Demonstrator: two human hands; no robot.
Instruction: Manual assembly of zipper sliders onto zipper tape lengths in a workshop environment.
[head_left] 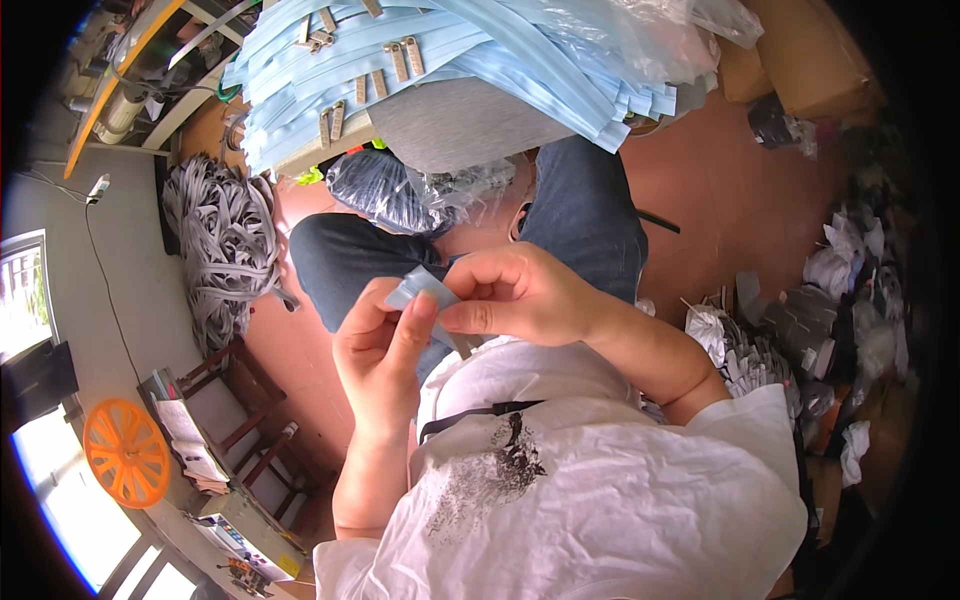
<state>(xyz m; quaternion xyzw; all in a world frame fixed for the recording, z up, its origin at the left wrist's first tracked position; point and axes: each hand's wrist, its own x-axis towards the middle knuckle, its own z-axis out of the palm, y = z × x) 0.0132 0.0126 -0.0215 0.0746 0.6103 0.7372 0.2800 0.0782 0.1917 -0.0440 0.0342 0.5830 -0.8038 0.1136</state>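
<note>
Between both hands' fingertips, left hand [380,355] and right hand [520,295] pinch the light-blue strip [418,287].

Pale blue zipper strips [440,60], grey tape heap [225,245], orange spool [125,452].

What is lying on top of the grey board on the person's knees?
On the grey board lies a heap of light blue zipper tapes with metal pulls, and clear plastic film lies over part of it. Whatever lies beneath the heap is hidden.
</note>
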